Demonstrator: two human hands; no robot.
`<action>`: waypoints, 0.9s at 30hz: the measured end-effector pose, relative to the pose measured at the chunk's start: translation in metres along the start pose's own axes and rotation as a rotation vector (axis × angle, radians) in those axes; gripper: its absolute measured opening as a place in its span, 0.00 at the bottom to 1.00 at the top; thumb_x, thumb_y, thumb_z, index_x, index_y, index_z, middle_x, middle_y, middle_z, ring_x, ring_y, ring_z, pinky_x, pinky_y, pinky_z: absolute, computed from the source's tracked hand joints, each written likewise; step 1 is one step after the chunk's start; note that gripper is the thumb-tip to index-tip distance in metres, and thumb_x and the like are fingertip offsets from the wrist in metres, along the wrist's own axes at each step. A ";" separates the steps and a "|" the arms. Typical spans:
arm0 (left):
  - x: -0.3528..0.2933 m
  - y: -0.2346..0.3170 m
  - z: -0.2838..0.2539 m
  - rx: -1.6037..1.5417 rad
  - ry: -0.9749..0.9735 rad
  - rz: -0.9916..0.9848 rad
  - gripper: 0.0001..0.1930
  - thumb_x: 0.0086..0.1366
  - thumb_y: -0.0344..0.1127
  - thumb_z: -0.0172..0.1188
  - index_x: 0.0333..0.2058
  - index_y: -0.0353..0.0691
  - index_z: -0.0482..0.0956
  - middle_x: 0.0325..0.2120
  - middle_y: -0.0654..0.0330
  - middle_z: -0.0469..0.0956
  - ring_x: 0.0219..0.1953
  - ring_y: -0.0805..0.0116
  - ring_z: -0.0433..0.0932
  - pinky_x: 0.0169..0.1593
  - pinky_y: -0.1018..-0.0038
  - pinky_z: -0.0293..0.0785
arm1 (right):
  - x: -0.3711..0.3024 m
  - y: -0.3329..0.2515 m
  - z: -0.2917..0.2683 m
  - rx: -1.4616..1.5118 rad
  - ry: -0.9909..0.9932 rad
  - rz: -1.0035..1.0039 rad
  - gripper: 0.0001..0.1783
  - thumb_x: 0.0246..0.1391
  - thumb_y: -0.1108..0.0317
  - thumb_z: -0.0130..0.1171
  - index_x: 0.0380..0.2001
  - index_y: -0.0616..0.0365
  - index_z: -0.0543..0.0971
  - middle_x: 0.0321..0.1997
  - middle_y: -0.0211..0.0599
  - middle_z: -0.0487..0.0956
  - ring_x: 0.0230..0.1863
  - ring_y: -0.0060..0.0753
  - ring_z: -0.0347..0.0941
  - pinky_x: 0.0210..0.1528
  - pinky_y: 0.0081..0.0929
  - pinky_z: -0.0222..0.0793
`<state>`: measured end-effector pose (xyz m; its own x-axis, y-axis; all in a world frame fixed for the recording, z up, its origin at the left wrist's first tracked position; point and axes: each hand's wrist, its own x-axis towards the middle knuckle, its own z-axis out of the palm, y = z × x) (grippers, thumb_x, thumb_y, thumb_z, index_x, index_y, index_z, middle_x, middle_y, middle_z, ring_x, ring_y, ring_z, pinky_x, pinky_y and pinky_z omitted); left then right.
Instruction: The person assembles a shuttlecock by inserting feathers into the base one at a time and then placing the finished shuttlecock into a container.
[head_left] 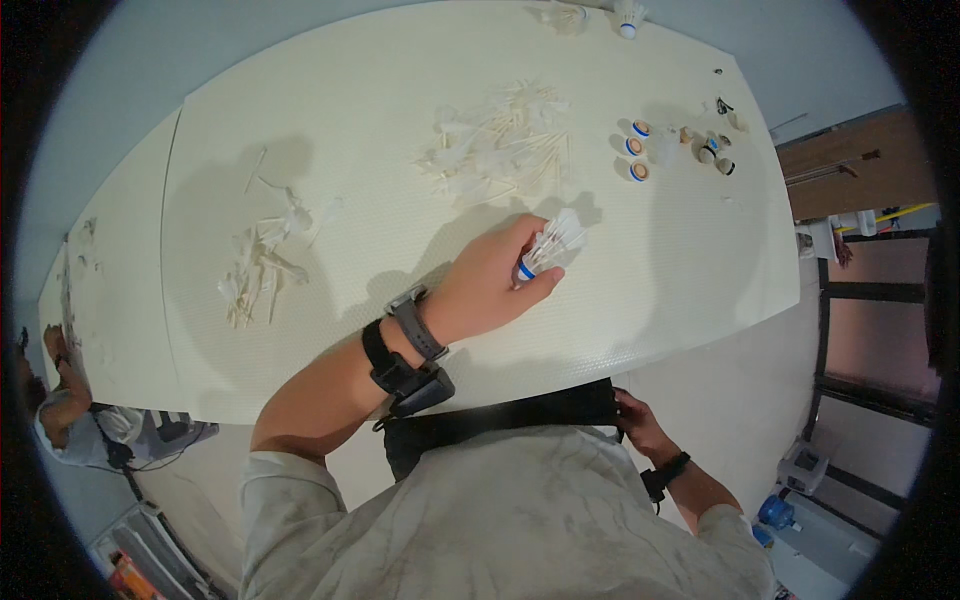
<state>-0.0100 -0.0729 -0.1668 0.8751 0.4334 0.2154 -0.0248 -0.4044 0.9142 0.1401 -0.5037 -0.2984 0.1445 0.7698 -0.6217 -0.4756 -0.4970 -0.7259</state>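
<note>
My left hand [488, 275] is closed round a white feather shuttlecock [556, 240], its blue-banded base near my thumb and its feathers pointing up and right. The hand is over the near middle of a white table [640, 330]. Down at the right end of a black waist bag [500, 415], past the table's edge, my right hand [642, 425] has its fingers curled; what they hold, if anything, is hidden. Beyond the left hand lies a heap of loose white feathers [505, 145]. A smaller feather pile [262, 262] lies to its left.
Three blue-banded shuttlecock bases [636, 147] stand at the right, beside several small scraps [708, 155]. Two shuttlecocks, one upright [628, 20], sit at the far edge. At the far left another person's arm [62, 375] rests by the table. A blue water bottle [776, 512] is lower right.
</note>
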 end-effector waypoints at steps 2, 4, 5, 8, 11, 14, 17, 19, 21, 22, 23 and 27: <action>0.000 0.001 0.000 -0.008 0.000 -0.013 0.19 0.65 0.36 0.67 0.49 0.36 0.71 0.23 0.57 0.75 0.23 0.69 0.73 0.28 0.72 0.69 | 0.010 0.008 -0.006 -0.315 0.142 -0.139 0.29 0.61 0.83 0.57 0.64 0.56 0.70 0.63 0.36 0.72 0.58 0.35 0.72 0.58 0.32 0.73; -0.001 0.002 0.000 -0.017 -0.002 -0.026 0.19 0.65 0.36 0.67 0.49 0.36 0.71 0.23 0.57 0.75 0.23 0.69 0.73 0.28 0.72 0.69 | 0.014 0.017 -0.008 -0.468 0.214 -0.206 0.28 0.59 0.86 0.56 0.62 0.57 0.71 0.60 0.36 0.74 0.54 0.34 0.75 0.54 0.31 0.75; -0.001 0.003 -0.001 -0.008 -0.001 -0.024 0.19 0.65 0.36 0.67 0.49 0.36 0.71 0.23 0.58 0.75 0.23 0.69 0.73 0.28 0.72 0.69 | 0.015 0.018 -0.007 -0.446 0.251 -0.156 0.27 0.59 0.85 0.56 0.61 0.57 0.72 0.58 0.36 0.76 0.53 0.33 0.75 0.54 0.31 0.75; -0.001 0.002 0.000 -0.005 -0.003 -0.027 0.19 0.65 0.36 0.67 0.49 0.36 0.71 0.23 0.58 0.75 0.22 0.70 0.73 0.27 0.72 0.69 | 0.010 0.020 -0.009 -0.274 0.326 0.073 0.24 0.61 0.82 0.58 0.60 0.58 0.72 0.52 0.35 0.79 0.52 0.32 0.76 0.54 0.31 0.74; 0.000 -0.002 0.001 -0.016 -0.007 -0.034 0.19 0.66 0.36 0.67 0.49 0.36 0.71 0.23 0.58 0.75 0.22 0.71 0.73 0.27 0.73 0.69 | -0.008 0.033 -0.016 -0.116 0.221 0.159 0.24 0.57 0.84 0.54 0.58 0.64 0.74 0.55 0.41 0.79 0.55 0.33 0.76 0.60 0.31 0.71; -0.001 0.005 -0.005 0.008 -0.003 -0.024 0.18 0.66 0.36 0.66 0.49 0.36 0.71 0.24 0.59 0.75 0.23 0.72 0.73 0.27 0.73 0.69 | -0.031 -0.014 0.007 -0.325 0.085 0.335 0.17 0.58 0.77 0.51 0.50 0.62 0.77 0.45 0.37 0.81 0.44 0.30 0.78 0.46 0.27 0.74; 0.002 0.003 -0.002 0.009 -0.015 -0.027 0.18 0.66 0.36 0.66 0.49 0.36 0.71 0.24 0.59 0.75 0.23 0.72 0.73 0.28 0.73 0.69 | -0.042 -0.033 -0.005 -0.487 -0.089 0.615 0.09 0.59 0.73 0.52 0.41 0.60 0.79 0.31 0.27 0.78 0.29 0.23 0.72 0.31 0.24 0.67; 0.002 0.004 -0.002 0.006 -0.017 -0.023 0.18 0.66 0.36 0.66 0.49 0.36 0.71 0.24 0.59 0.75 0.23 0.71 0.73 0.28 0.73 0.69 | -0.048 -0.021 -0.014 -0.441 -0.110 0.496 0.07 0.59 0.72 0.53 0.38 0.59 0.79 0.26 0.24 0.75 0.25 0.21 0.68 0.28 0.23 0.63; 0.001 0.006 -0.002 -0.036 -0.032 -0.085 0.18 0.66 0.36 0.66 0.49 0.36 0.71 0.24 0.58 0.75 0.23 0.71 0.73 0.28 0.73 0.69 | -0.046 -0.015 -0.016 -0.291 -0.160 0.323 0.04 0.58 0.69 0.57 0.33 0.57 0.78 0.22 0.22 0.73 0.25 0.18 0.66 0.27 0.24 0.62; 0.002 0.005 -0.001 -0.036 -0.034 -0.083 0.18 0.66 0.36 0.66 0.49 0.36 0.71 0.24 0.58 0.75 0.23 0.71 0.73 0.28 0.73 0.69 | -0.046 -0.014 -0.016 -0.290 -0.158 0.322 0.04 0.58 0.69 0.57 0.33 0.57 0.78 0.22 0.22 0.73 0.25 0.18 0.66 0.27 0.24 0.62; 0.001 0.003 0.000 -0.014 -0.025 -0.056 0.18 0.66 0.36 0.66 0.49 0.36 0.71 0.24 0.58 0.76 0.23 0.72 0.73 0.27 0.74 0.69 | -0.047 -0.015 -0.014 -0.287 -0.129 0.363 0.07 0.57 0.67 0.60 0.32 0.59 0.79 0.23 0.23 0.74 0.26 0.18 0.66 0.29 0.24 0.64; -0.001 0.000 0.000 0.019 -0.023 -0.037 0.18 0.67 0.36 0.66 0.50 0.35 0.71 0.25 0.58 0.76 0.23 0.72 0.73 0.27 0.74 0.69 | -0.047 -0.031 -0.012 -0.382 -0.279 0.482 0.12 0.53 0.65 0.64 0.32 0.64 0.83 0.28 0.24 0.80 0.32 0.19 0.68 0.36 0.23 0.67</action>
<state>-0.0115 -0.0732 -0.1668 0.8860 0.4302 0.1733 0.0168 -0.4033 0.9149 0.1580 -0.5293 -0.2501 -0.2609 0.4759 -0.8399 -0.0832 -0.8779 -0.4716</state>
